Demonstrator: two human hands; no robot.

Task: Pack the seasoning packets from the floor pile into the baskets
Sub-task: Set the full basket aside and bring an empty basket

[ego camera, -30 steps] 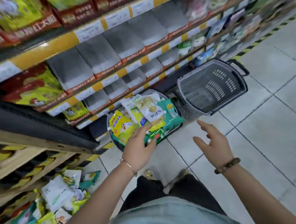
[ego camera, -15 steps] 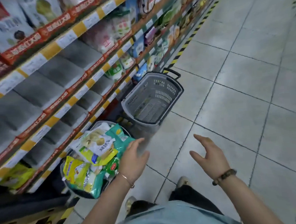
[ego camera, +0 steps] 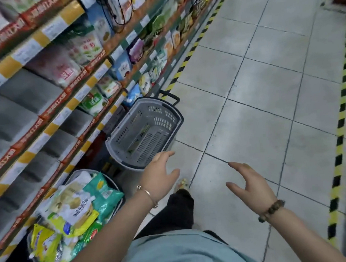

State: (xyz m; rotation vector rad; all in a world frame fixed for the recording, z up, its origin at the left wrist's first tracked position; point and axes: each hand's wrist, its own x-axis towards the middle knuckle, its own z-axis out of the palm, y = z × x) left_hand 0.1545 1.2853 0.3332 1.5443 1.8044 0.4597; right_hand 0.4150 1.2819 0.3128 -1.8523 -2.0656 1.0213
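A grey basket (ego camera: 119,185) at the lower left is heaped with seasoning packets (ego camera: 72,212), yellow, green and white. Beyond it a second grey basket (ego camera: 167,111) with a black handle stands on the floor, holding nothing I can make out. My left hand (ego camera: 159,176) hovers with relaxed, spread fingers just in front of that second basket's near rim, holding nothing. My right hand (ego camera: 249,184) is out over the tiles to the right, fingers spread and free. The floor pile is out of view.
Store shelves (ego camera: 52,93) with packets and grey gaps run along the left. A yellow-black floor stripe (ego camera: 188,58) follows their base. Pale tiled aisle floor (ego camera: 257,110) stretches ahead and right, with another striped line (ego camera: 340,134) and a shelf post at the far right.
The view has swung right and forward along the aisle; the floor pile has left the frame. My left hand has moved from over the full basket toward the other basket.
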